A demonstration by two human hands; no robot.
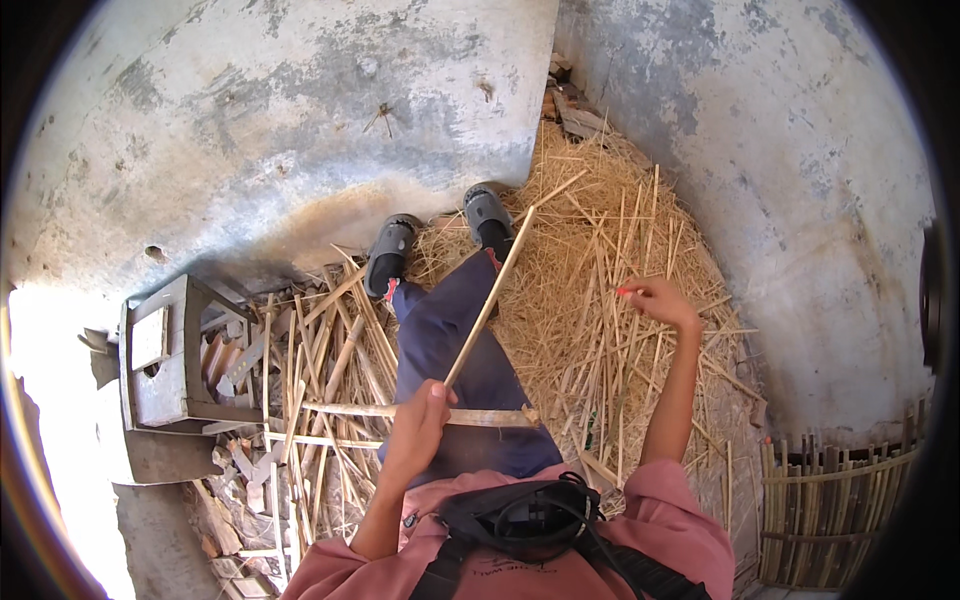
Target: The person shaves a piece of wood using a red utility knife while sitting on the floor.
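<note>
My left hand (422, 425) is closed around a pale bamboo strip (490, 300), which slants up and away to the right over my trousers. Beyond its far tip a short pale piece angles off; whether the two are joined I cannot tell. A thicker bamboo piece (485, 416) lies crosswise over my lap, passing by the left hand. Out to the right, above the straw, my right hand (660, 303) has its fingers curled. A small red-orange bit (626, 291) shows at the fingertips, too small to name.
Straw and shavings (560, 230) with loose bamboo strips (610, 340) cover the floor ahead and right. More bamboo sticks (330, 350) lie left, beside a worn wooden box frame (165, 350). A slatted bamboo panel (835, 510) stands lower right. Weathered walls (300, 120) enclose the far side.
</note>
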